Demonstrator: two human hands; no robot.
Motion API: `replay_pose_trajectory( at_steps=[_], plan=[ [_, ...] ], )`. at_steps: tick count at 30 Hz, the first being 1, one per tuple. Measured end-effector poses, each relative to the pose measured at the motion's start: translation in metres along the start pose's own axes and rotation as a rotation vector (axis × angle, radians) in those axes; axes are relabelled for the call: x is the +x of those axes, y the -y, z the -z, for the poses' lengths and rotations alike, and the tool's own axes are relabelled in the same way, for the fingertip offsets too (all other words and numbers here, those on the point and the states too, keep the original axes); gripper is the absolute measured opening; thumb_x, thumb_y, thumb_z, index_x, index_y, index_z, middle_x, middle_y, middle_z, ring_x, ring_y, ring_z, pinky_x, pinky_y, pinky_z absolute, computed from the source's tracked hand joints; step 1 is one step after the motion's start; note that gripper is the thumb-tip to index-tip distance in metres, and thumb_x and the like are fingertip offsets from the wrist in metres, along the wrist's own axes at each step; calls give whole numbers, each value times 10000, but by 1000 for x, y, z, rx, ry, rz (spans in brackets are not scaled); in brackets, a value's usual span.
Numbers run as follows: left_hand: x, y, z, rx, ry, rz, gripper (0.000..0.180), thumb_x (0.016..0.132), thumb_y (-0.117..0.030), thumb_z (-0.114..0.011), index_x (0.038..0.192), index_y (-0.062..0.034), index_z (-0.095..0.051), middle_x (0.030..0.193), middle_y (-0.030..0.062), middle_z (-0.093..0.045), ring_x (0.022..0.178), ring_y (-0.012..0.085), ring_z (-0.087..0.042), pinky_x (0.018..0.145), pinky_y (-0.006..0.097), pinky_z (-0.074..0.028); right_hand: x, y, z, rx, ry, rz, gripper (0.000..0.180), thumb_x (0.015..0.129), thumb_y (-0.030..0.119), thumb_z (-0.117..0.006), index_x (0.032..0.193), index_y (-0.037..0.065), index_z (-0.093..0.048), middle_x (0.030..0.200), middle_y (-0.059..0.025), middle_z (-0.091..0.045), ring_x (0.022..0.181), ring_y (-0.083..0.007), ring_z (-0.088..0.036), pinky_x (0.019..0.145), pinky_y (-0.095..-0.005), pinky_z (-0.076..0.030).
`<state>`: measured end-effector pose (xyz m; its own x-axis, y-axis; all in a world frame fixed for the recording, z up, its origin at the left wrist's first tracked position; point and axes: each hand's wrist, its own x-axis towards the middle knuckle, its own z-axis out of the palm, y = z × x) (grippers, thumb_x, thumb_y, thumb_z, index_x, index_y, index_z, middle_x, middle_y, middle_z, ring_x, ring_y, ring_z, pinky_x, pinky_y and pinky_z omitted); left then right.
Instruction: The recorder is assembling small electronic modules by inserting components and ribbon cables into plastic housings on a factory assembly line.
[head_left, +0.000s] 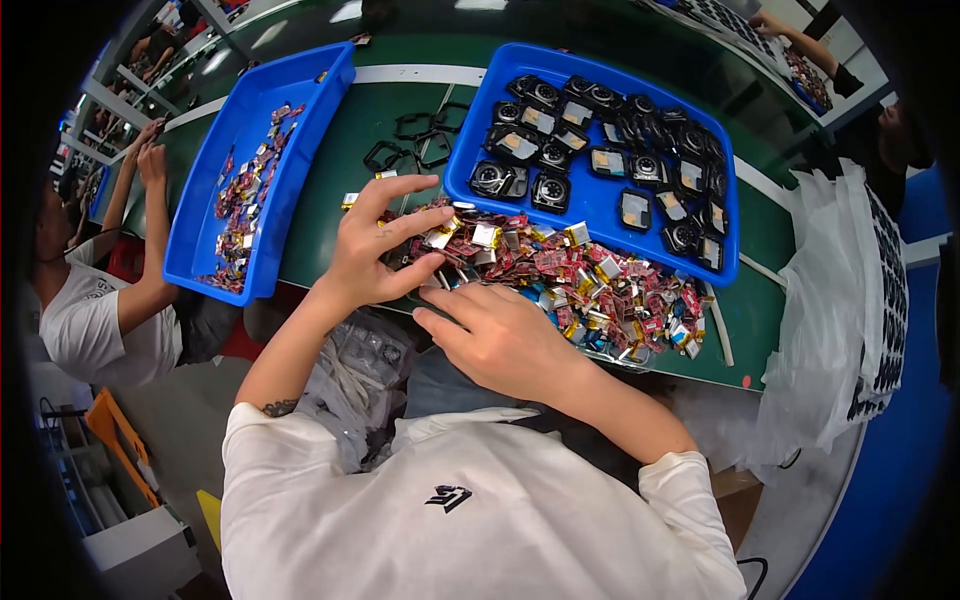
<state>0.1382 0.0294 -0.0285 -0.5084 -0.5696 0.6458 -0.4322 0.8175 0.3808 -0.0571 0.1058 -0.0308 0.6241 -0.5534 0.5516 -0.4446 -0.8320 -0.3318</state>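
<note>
A heap of small red circuit boards with silver and yellow battery cells [590,280] lies along the table's near edge. Over the heap's left end is my left hand [370,250], its fingers spread and its thumb apart from them. A silver cell [440,236] shows between its thumb and index finger; no grip on it is visible. My right hand [500,335] rests at the heap's near left edge, fingers stretched toward my left thumb. Its index finger and thumb are apart, with nothing visible between them; its other fingers are partly hidden.
Behind the heap stands a blue tray [735,215] of black, watch-like casings [550,190]. Another blue tray [190,250], at left, holds more boards. Black frames [415,140] lie between the trays. White sheeting [820,310] hangs at right. A co-worker [110,300] sits at left.
</note>
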Motion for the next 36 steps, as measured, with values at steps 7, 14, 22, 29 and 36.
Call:
replay_pose_trajectory(
  at_steps=[7,14,22,29,36],
  plan=[
    [-9,-6,7,126,-3,88,516,655,-220,-757,1149,-139,-631,1206,128,-559,1017,302,-569,819,378,-476,-3,-2,4,-177,-13,98,291,730,114,-607,1016,73,-640,1093,-70,-600,903,-195,-574,740,-320,-467],
    [-9,-2,26,68,73,141,734,626,-310,-784,1286,-155,-504,1304,122,-478,1061,330,-538,890,428,-443,8,-7,5,-355,-3,-96,431,713,214,-705,1131,177,-609,1243,-20,-537,1151,-216,-480,994,-442,-346],
    [-17,5,47,303,330,293,800,622,-443,-764,1325,-186,-481,1369,94,-420,1251,311,-363,1029,444,-268,4,-2,10,-308,-7,-211,447,704,248,-716,1132,173,-609,1237,-31,-537,1117,-212,-489,954,-461,-326],
    [-15,-2,27,249,303,205,503,697,-220,-681,1176,-115,-569,1219,92,-496,1079,296,-455,924,407,-350,5,-3,14,-268,-17,-172,439,684,210,-722,1100,125,-614,1203,-57,-538,1119,-207,-484,967,-496,-333],
    [-16,7,13,284,263,254,274,729,-91,-647,985,-52,-557,948,111,-541,920,261,-558,695,359,-441,3,-4,14,-254,-27,-163,404,708,210,-705,1092,120,-619,1227,-67,-534,1156,-228,-477,1007,-501,-306]
  ],
)
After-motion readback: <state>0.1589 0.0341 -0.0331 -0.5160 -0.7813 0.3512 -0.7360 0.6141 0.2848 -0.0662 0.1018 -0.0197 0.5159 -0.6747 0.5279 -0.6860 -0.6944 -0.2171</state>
